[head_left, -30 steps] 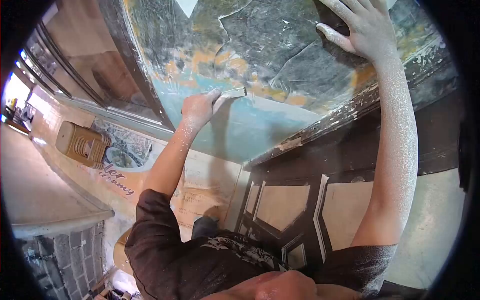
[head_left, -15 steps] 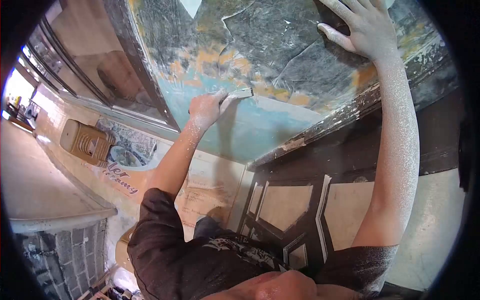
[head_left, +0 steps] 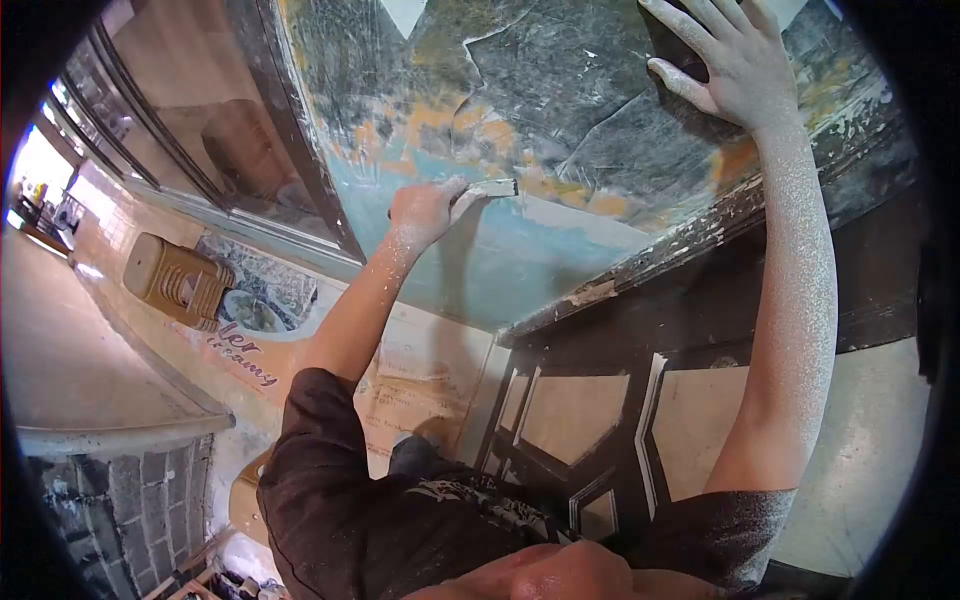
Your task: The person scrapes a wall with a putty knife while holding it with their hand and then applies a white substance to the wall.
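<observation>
I have the view tipped upward at a peeling painted surface, blue-green low down, with orange patches and dark cracked sheets higher up. My left hand has its grip curled tight around the handle of a scraper, whose flat blade lies against the paint right where the blue meets the orange. My right hand is well apart from it, up on the dark cracked layer, fingers spread and palm flat against the surface, holding nothing. Both forearms are dusted white. A flaking dark wooden frame runs diagonally just below the painted area, under my right arm. To the left sits a glazed window; what I take for a tan ribbed box hangs below it, though the lens warps that edge badly.
</observation>
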A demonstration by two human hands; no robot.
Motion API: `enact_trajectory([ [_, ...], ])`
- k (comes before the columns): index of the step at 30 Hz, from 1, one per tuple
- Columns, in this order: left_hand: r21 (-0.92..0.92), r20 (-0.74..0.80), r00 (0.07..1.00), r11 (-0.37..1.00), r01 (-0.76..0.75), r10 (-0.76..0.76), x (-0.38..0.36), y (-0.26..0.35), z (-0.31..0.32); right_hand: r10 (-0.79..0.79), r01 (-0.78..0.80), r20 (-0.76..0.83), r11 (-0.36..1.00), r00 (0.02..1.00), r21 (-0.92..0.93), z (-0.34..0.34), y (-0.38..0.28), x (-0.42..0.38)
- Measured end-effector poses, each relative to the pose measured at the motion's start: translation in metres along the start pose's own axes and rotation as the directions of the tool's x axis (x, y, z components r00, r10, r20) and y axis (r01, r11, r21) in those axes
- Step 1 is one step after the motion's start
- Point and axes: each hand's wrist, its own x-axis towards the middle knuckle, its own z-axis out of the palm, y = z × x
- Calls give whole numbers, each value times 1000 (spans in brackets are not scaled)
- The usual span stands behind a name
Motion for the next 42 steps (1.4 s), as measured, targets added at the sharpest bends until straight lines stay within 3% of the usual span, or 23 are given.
enact_trajectory([
  [6,-17,-4,999,999,-49,48,0,-1,-4,3,-4,123,1000,992,4,-14,-1,4],
  [12,-31,32,999,999,-30,31,6,-6,0,1,-2,12,1000,1000,19,0,0,0],
  [15,10,90,996,1000,-19,18,7,-1,-9,-5,3,53,999,999,34,-4,2,0],
  [17,-84,59,996,995,-60,65,9,0,-4,-8,7,27,1000,1000,21,-1,0,-1],
  [18,-123,-27,980,972,-201,199,13,8,10,-14,14,-4,1000,1000,0,0,1,1],
  [21,-50,-31,985,984,-170,169,25,71,0,-18,19,69,1000,997,-17,-14,1,4],
  [23,-61,0,987,985,-163,163,22,67,7,-6,6,41,1000,999,6,-6,5,3],
  [25,-142,-149,970,967,-212,191,14,67,15,16,-15,-7,997,1000,69,-4,1,0],
  [27,-163,-146,972,965,-206,183,12,53,11,-2,1,59,1000,998,26,-9,5,-1],
  [32,-85,-99,989,989,-120,111,-4,5,1,11,-11,3,1000,1000,27,-1,2,-2],
  [36,-25,-50,995,996,-83,82,0,14,0,16,-17,27,999,1000,28,-3,2,-1],
  [38,-128,-81,995,990,-66,56,-2,19,6,13,-14,21,1000,1000,25,-3,3,-1],
  [42,-99,-40,995,991,-91,87,3,53,12,1,-2,28,1000,1000,27,-5,2,1],
])
